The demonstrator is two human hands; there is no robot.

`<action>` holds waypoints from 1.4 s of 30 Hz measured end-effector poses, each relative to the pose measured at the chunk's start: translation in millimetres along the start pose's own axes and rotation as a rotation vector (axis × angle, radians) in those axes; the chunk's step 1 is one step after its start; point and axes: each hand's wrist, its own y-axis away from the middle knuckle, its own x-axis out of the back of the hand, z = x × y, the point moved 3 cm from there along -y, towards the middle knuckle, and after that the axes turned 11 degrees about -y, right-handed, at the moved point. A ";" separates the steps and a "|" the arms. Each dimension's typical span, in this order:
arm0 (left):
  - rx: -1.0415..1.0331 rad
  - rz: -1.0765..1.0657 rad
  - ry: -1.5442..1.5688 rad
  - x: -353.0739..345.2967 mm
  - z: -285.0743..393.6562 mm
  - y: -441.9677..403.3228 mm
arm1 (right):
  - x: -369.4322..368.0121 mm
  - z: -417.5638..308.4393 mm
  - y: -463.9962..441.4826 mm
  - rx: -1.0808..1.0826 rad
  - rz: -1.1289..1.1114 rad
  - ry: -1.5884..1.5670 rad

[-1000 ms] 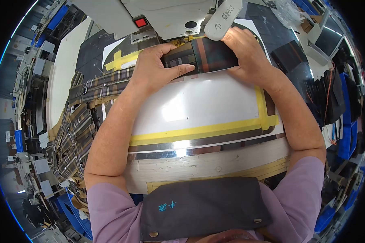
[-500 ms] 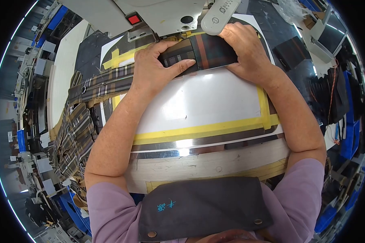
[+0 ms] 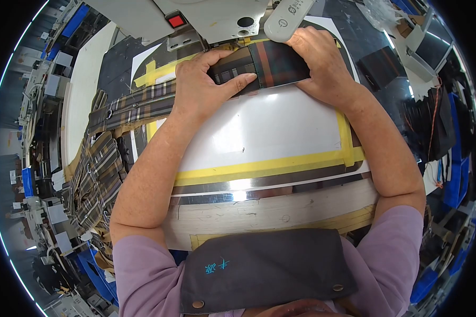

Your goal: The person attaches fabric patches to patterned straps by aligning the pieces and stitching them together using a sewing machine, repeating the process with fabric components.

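Note:
Both hands are on a strip of plaid fabric [image 3: 280, 66] below the head of a sewing machine [image 3: 222, 21]. My left hand [image 3: 203, 87] presses the brown plaid part, thumb along its near edge and index finger along the far edge. My right hand [image 3: 325, 68] grips the dark green and red end, its thumb at the near edge and its fingertips partly hidden by the white lamp [image 3: 284, 24]. A zippered plaid strip [image 3: 137, 107] runs left from under my left hand. Beneath lies a white sheet [image 3: 259, 129] bordered with yellow tape [image 3: 269, 162].
More plaid pieces [image 3: 98, 182] hang in a heap at the left. A folded dark plaid piece [image 3: 381, 67] lies on the right of the table. Dark fabric [image 3: 433, 124] and blue bins [image 3: 457, 179] stand farther right. A wooden edge [image 3: 275, 211] is nearest my body.
Both hands and the fabric have shifted only slightly, staying near the machine head. The view has tilted a little, and both hands keep their hold.

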 end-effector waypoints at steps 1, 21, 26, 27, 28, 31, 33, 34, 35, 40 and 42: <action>0.001 0.000 -0.001 0.0 0.0 0.2 | -0.1 0.3 0.1 -0.007 -0.008 0.001; 0.059 -0.115 0.132 4.7 18.7 3.5 | -1.2 -2.4 -2.1 -0.004 -0.003 0.017; 0.059 -0.118 0.140 4.1 18.8 2.7 | -1.8 -1.3 -0.8 0.019 0.036 0.007; 0.058 -0.116 0.147 3.6 18.5 2.5 | -1.5 -1.8 -1.0 0.021 0.039 0.009; 0.057 -0.114 0.155 2.7 17.6 2.6 | -0.9 -2.9 -1.2 0.023 0.041 0.010; 0.036 -0.090 0.139 0.4 13.9 2.3 | -0.6 -4.0 -1.9 0.031 0.056 0.001; 0.028 -0.084 0.129 0.1 13.5 2.0 | -0.7 -5.0 -2.1 0.035 0.062 -0.003; 0.031 -0.088 0.131 0.6 14.3 1.9 | -0.2 -6.1 -2.5 0.038 0.062 -0.001; 0.033 -0.092 0.131 0.8 14.9 1.8 | 0.3 -6.8 -2.9 0.041 0.063 0.002; 0.060 -0.100 0.183 0.9 15.6 3.6 | 1.3 -8.7 -3.0 0.044 0.085 -0.021; 0.051 -0.075 0.211 1.2 16.0 3.4 | 1.4 -8.4 -2.5 0.048 0.091 -0.019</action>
